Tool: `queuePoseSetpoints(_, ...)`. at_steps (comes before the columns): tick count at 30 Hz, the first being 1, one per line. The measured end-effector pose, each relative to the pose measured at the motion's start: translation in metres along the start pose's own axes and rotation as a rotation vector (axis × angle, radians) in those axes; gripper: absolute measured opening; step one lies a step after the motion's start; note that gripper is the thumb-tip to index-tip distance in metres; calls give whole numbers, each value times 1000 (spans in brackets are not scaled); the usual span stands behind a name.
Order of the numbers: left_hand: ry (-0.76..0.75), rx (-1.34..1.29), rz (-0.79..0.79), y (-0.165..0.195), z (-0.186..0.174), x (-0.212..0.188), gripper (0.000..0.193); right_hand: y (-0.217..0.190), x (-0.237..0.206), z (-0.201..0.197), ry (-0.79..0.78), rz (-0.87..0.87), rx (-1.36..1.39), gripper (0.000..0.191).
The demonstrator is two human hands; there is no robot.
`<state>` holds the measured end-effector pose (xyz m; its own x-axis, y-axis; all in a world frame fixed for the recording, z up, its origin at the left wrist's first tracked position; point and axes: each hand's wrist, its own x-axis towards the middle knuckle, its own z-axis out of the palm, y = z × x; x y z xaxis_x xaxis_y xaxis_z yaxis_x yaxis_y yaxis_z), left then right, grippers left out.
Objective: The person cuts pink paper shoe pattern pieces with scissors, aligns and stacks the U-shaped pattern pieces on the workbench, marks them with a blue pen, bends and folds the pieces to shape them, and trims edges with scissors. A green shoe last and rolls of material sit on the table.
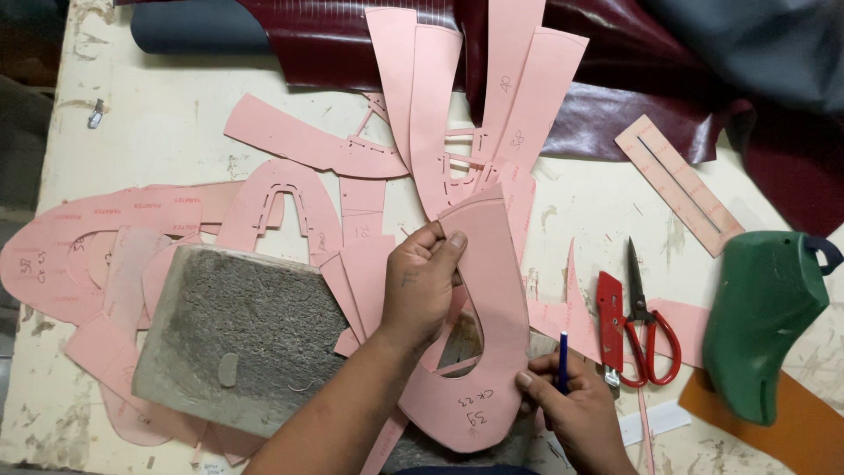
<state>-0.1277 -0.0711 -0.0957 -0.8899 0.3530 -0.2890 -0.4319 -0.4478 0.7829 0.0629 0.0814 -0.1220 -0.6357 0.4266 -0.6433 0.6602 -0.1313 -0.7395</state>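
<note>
The left hand [420, 286] pinches the top edge of a pink pattern [488, 352] lying on the tabletop [158, 132] beside a grey block [237, 334]. The right hand [576, 413], grip closed on a blue pen [563, 361], touches the pattern's lower edge. Red scissors [646, 330] lie just right.

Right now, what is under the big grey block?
Pink paper patterns poke out from under the grey block on its left and bottom sides, lying on the table. How far they reach beneath it is hidden. The left hand holds another pink pattern beside it.
</note>
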Motion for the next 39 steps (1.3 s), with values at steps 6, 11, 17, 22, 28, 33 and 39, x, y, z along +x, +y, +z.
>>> queuePoseSetpoints(6,67,0,-98,-2,2,9,22,0,-5,2,10,-61,-64,29)
queuePoseSetpoints(11,33,-94,-123,-8,3,14,23,3,-3,-2,-114,8,-25,26)
queuePoseSetpoints(17,68,-23,-178,-12,1,19,23,2,0,-2,-153,-26,27,23)
queuePoseSetpoints(22,32,-16,-149,-11,-1,18,22,-2,0,-1,-160,-32,-4,22)
queuePoseSetpoints(28,-8,-29,-146,-5,4,14,22,-4,-2,0,-164,-40,-24,20)
queuePoseSetpoints(33,-27,-36,-172,4,12,9,23,-7,-4,1,-129,15,-54,21)
queuePoseSetpoints(39,-105,121,-160,11,19,-1,25,-17,-1,-4,-73,-97,81,35)
